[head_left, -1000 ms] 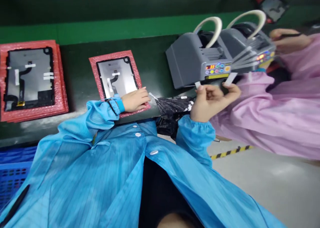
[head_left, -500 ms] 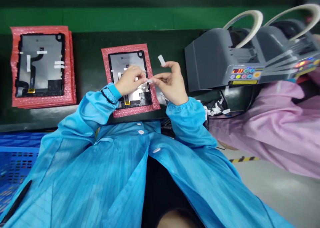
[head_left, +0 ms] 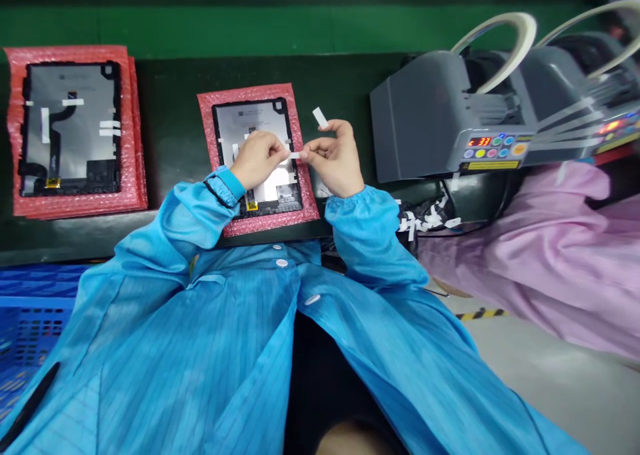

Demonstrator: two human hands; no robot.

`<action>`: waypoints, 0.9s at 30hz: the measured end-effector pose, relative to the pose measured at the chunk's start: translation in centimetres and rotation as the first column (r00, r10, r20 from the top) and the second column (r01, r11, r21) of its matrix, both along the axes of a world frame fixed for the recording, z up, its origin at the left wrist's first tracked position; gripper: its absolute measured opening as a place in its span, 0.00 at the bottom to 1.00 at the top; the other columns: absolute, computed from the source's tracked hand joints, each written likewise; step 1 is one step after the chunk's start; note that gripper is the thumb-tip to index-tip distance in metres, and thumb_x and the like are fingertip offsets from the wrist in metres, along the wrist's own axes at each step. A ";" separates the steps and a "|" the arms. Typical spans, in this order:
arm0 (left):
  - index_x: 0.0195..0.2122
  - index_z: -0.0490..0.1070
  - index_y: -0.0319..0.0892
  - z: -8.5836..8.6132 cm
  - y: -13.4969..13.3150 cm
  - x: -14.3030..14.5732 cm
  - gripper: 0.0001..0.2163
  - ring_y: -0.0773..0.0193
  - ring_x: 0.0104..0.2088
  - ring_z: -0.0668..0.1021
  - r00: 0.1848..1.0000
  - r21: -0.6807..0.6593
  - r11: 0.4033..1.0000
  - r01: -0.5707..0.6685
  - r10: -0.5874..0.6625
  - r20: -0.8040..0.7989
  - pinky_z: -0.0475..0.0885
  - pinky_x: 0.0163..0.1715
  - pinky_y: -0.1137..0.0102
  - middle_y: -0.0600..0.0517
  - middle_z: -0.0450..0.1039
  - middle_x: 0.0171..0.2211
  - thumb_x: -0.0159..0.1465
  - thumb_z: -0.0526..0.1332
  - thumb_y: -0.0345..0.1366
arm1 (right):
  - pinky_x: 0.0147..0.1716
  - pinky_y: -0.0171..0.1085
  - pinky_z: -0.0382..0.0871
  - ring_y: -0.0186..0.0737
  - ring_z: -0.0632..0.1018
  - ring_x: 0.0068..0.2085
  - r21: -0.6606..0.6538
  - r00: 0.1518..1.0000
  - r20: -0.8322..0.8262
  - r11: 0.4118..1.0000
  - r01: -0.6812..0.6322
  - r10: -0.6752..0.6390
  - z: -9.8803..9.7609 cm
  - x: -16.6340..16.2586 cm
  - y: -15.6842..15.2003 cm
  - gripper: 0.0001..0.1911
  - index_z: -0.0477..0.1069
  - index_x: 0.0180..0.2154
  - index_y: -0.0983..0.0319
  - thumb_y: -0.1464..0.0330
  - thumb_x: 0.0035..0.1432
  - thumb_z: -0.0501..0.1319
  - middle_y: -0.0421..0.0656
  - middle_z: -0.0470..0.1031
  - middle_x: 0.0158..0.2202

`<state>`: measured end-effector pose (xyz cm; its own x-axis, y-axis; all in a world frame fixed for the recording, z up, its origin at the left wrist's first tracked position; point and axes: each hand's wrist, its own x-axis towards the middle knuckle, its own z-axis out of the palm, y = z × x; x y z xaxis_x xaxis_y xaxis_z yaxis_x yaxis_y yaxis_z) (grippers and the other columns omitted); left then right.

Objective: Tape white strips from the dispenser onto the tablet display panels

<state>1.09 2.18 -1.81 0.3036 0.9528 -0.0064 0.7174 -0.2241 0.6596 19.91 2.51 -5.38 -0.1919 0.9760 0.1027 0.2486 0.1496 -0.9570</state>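
A short strip of white tape is stretched between my two hands, over the right part of a tablet screen assembly. My left hand is closed in a pinch at the strip's left end and covers the middle of the screen. Thumb and fingers of my right hand pinch the right end. A second piece of white tape sticks up from a fingertip of that hand. Under the screen lies a sheet of pink bubble wrap on the dark table.
At the left, another tablet screen assembly with white tape pieces lies on stacked pink bubble wrap. Grey tape dispensers stand at the right, before a co-worker's pink sleeve. Tape scraps gather near my right forearm. A blue basket is lower left.
My right hand has shifted slightly left and up, still pinching the tape strip with my left hand. The camera view has turned a little, so the left stack appears further left.
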 end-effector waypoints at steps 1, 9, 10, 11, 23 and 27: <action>0.30 0.69 0.41 -0.4 0.1 0.2 0.08 0.55 0.46 0.72 0.999 0.012 0.999 -0.030 0.031 -0.024 0.66 0.52 0.58 0.49 0.73 0.34 0.65 0.60 0.37 | 0.34 0.39 0.75 0.33 0.75 0.30 -0.002 1.000 0.004 1.000 0.011 -0.011 -0.3 -0.1 0.3 0.30 0.54 0.50 0.53 0.56 0.53 0.69 0.35 0.74 0.33; 0.28 0.69 0.42 -4.2 1.0 0.8 0.10 0.42 0.51 0.69 0.998 0.189 0.980 -0.059 0.061 -0.006 0.63 0.53 0.46 0.43 0.71 0.36 0.64 0.61 0.41 | 0.35 0.40 0.73 0.34 0.76 0.29 -0.039 0.993 0.096 0.996 0.080 -0.076 -1.7 -0.6 1.3 0.28 0.54 0.49 0.55 0.65 0.51 0.67 0.33 0.72 0.28; 0.28 0.68 0.42 -4.5 1.0 0.8 0.11 0.42 0.51 0.69 0.998 0.202 0.978 -0.060 0.059 0.008 0.63 0.53 0.46 0.43 0.70 0.36 0.64 0.60 0.41 | 0.35 0.40 0.73 0.34 0.75 0.29 -0.042 0.991 0.107 0.995 0.085 -0.080 -1.7 -0.7 1.2 0.28 0.54 0.49 0.56 0.67 0.51 0.67 0.33 0.72 0.27; 0.28 0.68 0.41 -4.6 1.0 0.8 0.11 0.41 0.51 0.68 0.998 0.207 0.976 -0.062 0.059 0.018 0.63 0.53 0.45 0.43 0.70 0.36 0.64 0.60 0.41 | 0.35 0.41 0.73 0.35 0.75 0.28 -0.045 0.989 0.118 0.995 0.090 -0.084 -1.6 -0.7 1.1 0.27 0.55 0.48 0.56 0.68 0.51 0.67 0.32 0.71 0.26; 0.29 0.68 0.40 -4.2 0.6 1.1 0.11 0.39 0.53 0.67 0.999 0.151 0.988 -0.044 0.048 -0.021 0.60 0.54 0.44 0.42 0.70 0.37 0.64 0.60 0.41 | 0.34 0.41 0.72 0.36 0.74 0.27 -0.006 0.976 0.204 0.997 0.081 -0.078 -1.0 -0.7 0.7 0.25 0.58 0.48 0.58 0.63 0.52 0.66 0.37 0.74 0.27; 0.30 0.69 0.41 -4.5 0.7 1.2 0.12 0.38 0.54 0.66 0.998 0.165 0.985 -0.052 0.055 -0.011 0.60 0.54 0.43 0.41 0.70 0.37 0.64 0.60 0.43 | 0.35 0.42 0.71 0.37 0.74 0.28 0.001 0.971 0.230 0.997 0.073 -0.071 -1.0 -0.9 0.6 0.24 0.59 0.47 0.57 0.61 0.52 0.66 0.37 0.73 0.26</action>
<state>2.28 2.84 -6.31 0.2530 0.9561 0.1477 0.7410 -0.2897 0.6058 19.01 3.14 -6.38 -0.1383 0.9888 0.0564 0.4715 0.1158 -0.8742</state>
